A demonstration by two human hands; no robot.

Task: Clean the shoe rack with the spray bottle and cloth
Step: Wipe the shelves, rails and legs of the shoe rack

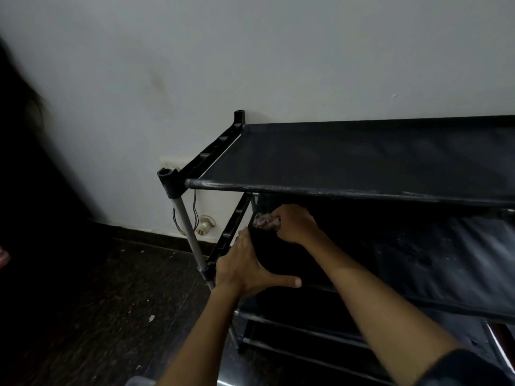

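Observation:
A black shoe rack (pixel 362 154) with fabric shelves and grey metal posts stands against the wall. My right hand (pixel 295 225) reaches under the top shelf and grips a crumpled pale cloth (pixel 264 220) at the back left of the second shelf (pixel 434 260). My left hand (pixel 245 266) lies on the left front corner of that second shelf, fingers straight and thumb spread along the front edge. No spray bottle is in view.
The white wall (pixel 250 51) is right behind the rack, with a socket plate (pixel 171 162) and hanging wires (pixel 195 215) beside the left post. Dark speckled floor (pixel 111 302) spreads to the left. Lower shelves (pixel 301 338) show beneath my arms.

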